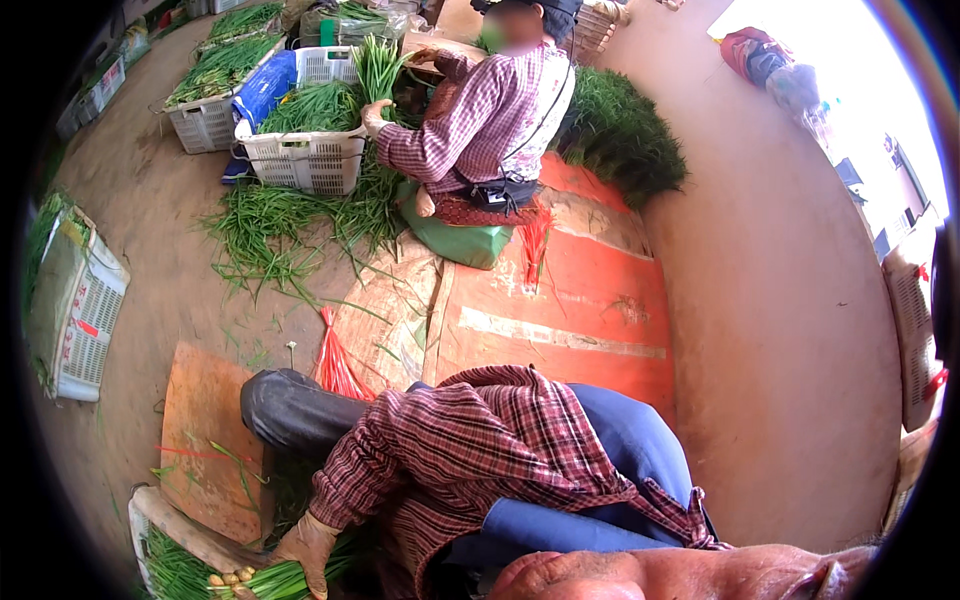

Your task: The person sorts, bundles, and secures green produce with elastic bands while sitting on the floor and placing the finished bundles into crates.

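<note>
At the lower left, my right hand [308, 550] comes out of a plaid sleeve, seemingly gloved. Its fingers are closed around a bundle of spring onions [280, 580]. The pale, knobbly ends of the bundle point left, over the greens in a white crate [139, 535]. A thick brown strip [195, 532] runs along this crate's rim, just left of the hand. Behind the crate leans a worn brown board [212, 430], close to my bent knee. The lower picture edge cuts off part of the bundle, and my left hand does not show.
A co-worker [470, 140] sits ahead, holding a bunch of greens [380, 68] over a white crate [305, 160]. Loose greens [270, 235] litter the floor. Red ties [338, 360] lie by a reddish mat [570, 300]. A dark green heap [625, 135] lies behind; another crate [85, 320] stands left.
</note>
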The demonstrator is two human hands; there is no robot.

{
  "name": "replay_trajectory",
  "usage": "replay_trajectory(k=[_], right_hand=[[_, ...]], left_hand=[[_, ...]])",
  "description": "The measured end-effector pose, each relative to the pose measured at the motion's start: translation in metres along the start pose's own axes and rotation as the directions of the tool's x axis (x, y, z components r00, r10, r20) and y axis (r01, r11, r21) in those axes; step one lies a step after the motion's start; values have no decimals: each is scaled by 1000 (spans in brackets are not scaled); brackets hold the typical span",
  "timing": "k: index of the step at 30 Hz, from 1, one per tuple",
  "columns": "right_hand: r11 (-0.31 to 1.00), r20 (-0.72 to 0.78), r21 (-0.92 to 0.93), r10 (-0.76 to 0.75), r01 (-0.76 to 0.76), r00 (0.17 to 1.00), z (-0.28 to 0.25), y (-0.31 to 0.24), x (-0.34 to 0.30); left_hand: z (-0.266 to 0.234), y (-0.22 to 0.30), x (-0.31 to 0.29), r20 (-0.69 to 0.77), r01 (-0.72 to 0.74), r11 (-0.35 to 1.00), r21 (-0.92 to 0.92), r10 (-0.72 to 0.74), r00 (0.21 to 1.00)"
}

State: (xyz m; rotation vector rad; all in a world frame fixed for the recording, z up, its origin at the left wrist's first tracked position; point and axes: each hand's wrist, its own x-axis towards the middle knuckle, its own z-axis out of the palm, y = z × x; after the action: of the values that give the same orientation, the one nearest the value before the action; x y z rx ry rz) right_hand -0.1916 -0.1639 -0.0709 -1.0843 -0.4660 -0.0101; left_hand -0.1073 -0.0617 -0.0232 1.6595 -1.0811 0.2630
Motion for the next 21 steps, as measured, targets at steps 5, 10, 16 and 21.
replay_trajectory(k=[5, 10, 16, 21], right_hand=[[999, 39, 36, -21, 20, 999, 8, -4, 9], [988, 18, 154, -18, 15, 1000, 10, -12, -3], [902, -192, -360, 179, -239, 965, -10, -36, -17], [554, -352, -774, 27, -307, 936, 3, -37, -3]], left_hand=[[-3, -1, 7, -76, 12, 998, 68, -7, 997], [-3, 4, 8, -21, -89, 989, 115, 92, 996], [4, 25, 5, 23, 323, 434, -841, -567, 823], [-6, 16, -11, -108, 193, 454, -870, -556, 824]])
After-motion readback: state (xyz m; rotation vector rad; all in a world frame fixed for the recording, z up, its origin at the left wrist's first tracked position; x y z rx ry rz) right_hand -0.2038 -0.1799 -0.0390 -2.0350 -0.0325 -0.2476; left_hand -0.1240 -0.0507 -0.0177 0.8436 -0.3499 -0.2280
